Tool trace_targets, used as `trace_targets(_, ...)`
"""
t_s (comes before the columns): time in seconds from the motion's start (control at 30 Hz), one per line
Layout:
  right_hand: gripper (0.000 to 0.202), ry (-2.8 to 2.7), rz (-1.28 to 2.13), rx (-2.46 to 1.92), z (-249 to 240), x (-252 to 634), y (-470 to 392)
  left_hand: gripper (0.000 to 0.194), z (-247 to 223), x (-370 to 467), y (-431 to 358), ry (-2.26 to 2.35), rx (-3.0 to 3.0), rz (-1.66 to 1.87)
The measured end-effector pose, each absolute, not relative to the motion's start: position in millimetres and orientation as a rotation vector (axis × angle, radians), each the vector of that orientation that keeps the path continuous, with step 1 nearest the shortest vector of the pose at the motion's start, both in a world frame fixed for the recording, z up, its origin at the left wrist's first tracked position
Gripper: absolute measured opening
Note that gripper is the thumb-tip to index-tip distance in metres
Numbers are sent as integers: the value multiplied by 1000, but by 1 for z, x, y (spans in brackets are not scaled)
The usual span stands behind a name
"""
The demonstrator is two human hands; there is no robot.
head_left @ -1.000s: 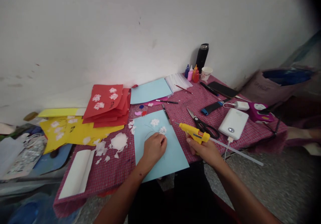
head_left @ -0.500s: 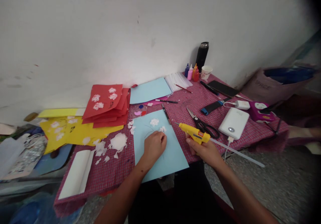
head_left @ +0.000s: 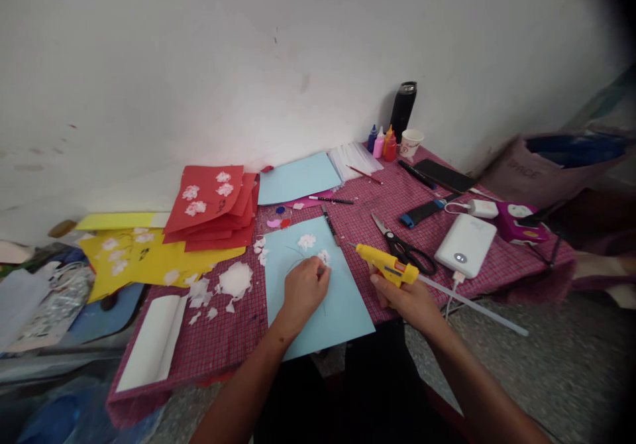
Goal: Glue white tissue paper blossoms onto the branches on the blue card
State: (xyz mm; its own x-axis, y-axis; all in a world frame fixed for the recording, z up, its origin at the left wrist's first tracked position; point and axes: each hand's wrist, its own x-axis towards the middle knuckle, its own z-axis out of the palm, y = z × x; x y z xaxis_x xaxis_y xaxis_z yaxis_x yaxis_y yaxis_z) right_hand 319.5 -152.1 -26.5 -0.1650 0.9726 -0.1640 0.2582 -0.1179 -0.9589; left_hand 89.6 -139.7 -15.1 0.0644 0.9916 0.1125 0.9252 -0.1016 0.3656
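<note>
A light blue sheet (head_left: 342, 305) lies on the checked cloth in front of me, with thin drawn lines and two white paper blossoms, one (head_left: 307, 241) near its top. My left hand (head_left: 307, 287) rests on the sheet with fingers pinched at the lower edge of the second blossom (head_left: 323, 256); what the fingertips hold is too small to make out. My right hand (head_left: 405, 296) grips a yellow glue gun (head_left: 385, 264) just right of the sheet. Its nozzle points left, and a long clear glue stick (head_left: 477, 306) sticks out behind.
Black scissors (head_left: 405, 248) and a white power bank (head_left: 466, 245) lie right. Red sheets (head_left: 199, 195), yellow sheets (head_left: 163, 264) and white scraps (head_left: 235, 279) are left. Paint bottles (head_left: 379, 144), a paper cup (head_left: 411, 143) and a black flask (head_left: 403, 108) stand at the back.
My left fingers have shifted slightly at the second blossom, which shows a little more. The glue gun has barely moved. The whole view has shifted slightly.
</note>
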Motion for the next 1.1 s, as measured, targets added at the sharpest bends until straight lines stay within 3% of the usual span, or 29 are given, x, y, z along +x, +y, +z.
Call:
trace_targets(0.33,32,-1482,1338,-1402,-31,321,-150,17,1,30,-193,1835,2178,370)
trace_targets(0.6,29,-1528,1264,-1410,-27,319,-149,22,20,-58,-132,2209,2114,326)
trace_targets(1.1,30,-1502,1251,-1426,-11,313,-149,21,16,-57,-96,2106,2212,99)
